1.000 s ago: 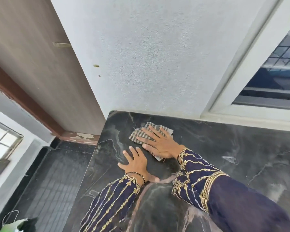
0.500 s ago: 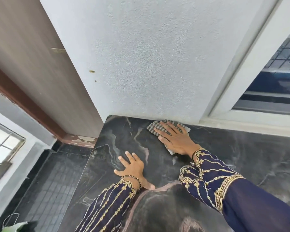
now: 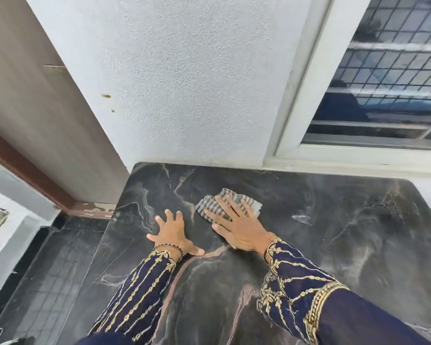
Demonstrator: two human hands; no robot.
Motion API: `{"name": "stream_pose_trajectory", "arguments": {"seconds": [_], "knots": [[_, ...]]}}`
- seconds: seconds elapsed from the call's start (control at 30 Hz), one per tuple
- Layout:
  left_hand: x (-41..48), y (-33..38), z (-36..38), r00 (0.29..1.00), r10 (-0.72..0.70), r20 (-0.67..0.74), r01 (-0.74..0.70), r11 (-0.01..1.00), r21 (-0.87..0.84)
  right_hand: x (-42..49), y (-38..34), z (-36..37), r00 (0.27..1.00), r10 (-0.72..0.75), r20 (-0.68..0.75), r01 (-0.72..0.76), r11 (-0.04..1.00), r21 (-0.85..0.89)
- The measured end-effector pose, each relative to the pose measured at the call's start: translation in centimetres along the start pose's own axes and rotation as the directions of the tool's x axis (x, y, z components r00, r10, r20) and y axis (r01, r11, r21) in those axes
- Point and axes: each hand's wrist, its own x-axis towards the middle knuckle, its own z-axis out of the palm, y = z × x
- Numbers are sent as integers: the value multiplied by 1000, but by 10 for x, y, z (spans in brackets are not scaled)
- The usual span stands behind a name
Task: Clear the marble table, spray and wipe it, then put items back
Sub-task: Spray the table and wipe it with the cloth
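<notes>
The striped cloth (image 3: pixel 209 207) lies flat on the dark marble counter (image 3: pixel 346 245), in its far-left part, a little short of the wall. The right hand (image 3: pixel 241 231) presses it palm down, fingers straight and spread. The left hand (image 3: pixel 173 232) rests just beside it, also flat and spread, holding nothing. This looks like the wiping step, with putting things back to come later. Pale streaks show to the right, so the next stroke likely calls for even palm pressure carried that way. A textured white wall (image 3: pixel 184 83) backs the counter. A grilled window (image 3: pixel 396 70) is far right, and a wooden door (image 3: pixel 35 95) and dark tiled floor (image 3: pixel 47 270) are on the left.
</notes>
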Motion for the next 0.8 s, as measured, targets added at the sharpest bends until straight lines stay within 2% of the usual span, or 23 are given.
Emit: {"name": "stream_pose_trajectory", "arguments": {"seconds": [0.1, 0.17, 0.23, 0.37, 0.53, 0.8], "knots": [[-29, -11, 28, 974, 124, -191, -113, 991, 66, -42, -30, 12, 1000, -19, 8, 19, 1000, -25], [-56, -15, 51, 956, 156, -247, -139, 987, 83, -71, -52, 18, 999, -47, 19, 47, 999, -27], [-87, -21, 70, 953, 179, -245, -169, 984, 62, -104, -74, 22, 997, -72, 14, 72, 997, -14], [-148, -40, 89, 943, 199, -269, -202, 979, 16, -168, -115, 36, 991, -102, -86, 96, 993, -71], [-208, -64, 112, 937, 255, -238, -239, 967, 93, -240, -157, 55, 989, -141, 52, 141, 990, 3], [-262, -62, 122, 942, 265, -205, -262, 964, 41, -321, -179, 69, 983, -175, 47, 179, 980, -91]]}}
